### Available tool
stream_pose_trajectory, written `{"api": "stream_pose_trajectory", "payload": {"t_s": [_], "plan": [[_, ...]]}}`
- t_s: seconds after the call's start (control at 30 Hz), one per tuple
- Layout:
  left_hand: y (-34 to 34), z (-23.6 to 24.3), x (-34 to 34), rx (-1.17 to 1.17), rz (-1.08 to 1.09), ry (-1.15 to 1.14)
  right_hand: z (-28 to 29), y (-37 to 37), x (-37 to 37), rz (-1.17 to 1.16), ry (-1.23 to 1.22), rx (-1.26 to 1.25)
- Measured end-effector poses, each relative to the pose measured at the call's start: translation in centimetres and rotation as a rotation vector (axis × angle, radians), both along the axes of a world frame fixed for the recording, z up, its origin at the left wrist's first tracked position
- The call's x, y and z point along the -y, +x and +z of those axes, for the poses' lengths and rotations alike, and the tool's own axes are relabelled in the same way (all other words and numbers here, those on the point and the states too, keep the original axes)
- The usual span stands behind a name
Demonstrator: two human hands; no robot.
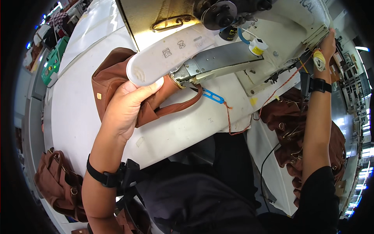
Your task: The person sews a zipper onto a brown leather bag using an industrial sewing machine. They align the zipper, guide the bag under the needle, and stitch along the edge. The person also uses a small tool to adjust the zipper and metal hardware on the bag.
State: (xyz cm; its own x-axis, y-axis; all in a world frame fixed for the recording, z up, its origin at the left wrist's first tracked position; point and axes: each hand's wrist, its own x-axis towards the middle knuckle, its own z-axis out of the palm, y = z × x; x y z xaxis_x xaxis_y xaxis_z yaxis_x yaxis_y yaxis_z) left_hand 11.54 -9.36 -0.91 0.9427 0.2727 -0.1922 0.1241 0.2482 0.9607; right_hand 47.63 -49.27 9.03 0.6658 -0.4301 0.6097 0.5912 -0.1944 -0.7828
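The step in hand looks like positioning the brown bag [111,72] at the near-left end of the sewing machine's metal arm [230,56]; the left hand [125,102] is closed around the bag's edge, thumb laid along it, beside a smooth, pale, curved plate [167,56]; the right hand [329,43] reaches to the machine's far right side, mostly hidden, so I cannot tell its grip; the next move probably calls for squaring the edge with steady left-hand pressure; the bag's matt, supple material folds softly, with a toothed gold trim [177,81] and rounded handle [183,105]; nearer right, a slotted, blue plastic tool [212,96] trails a braided orange cord [229,121].
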Motion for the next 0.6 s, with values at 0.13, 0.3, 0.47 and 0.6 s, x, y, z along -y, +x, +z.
{"api": "stream_pose_trajectory", "payload": {"t_s": [0.13, 0.3, 0.47, 0.6], "plan": [[0.0, -0.2, -0.2, -0.004, -0.014, 0.003, 0.0, 0.5, 0.4, 0.014, 0.011, 0.002], [-0.1, -0.9, -1.0, 0.006, -0.026, -0.118, 0.0, 0.4, 0.1, 0.019, 0.047, 0.024], [0.0, -0.6, -0.3, 0.025, 0.028, -0.039, -0.3, 0.7, 0.4, 0.067, 0.091, 0.046], [-0.1, -0.6, -0.3, 0.043, 0.047, -0.04, -0.1, 2.2, 1.6, 0.067, 0.092, 0.121]]}}
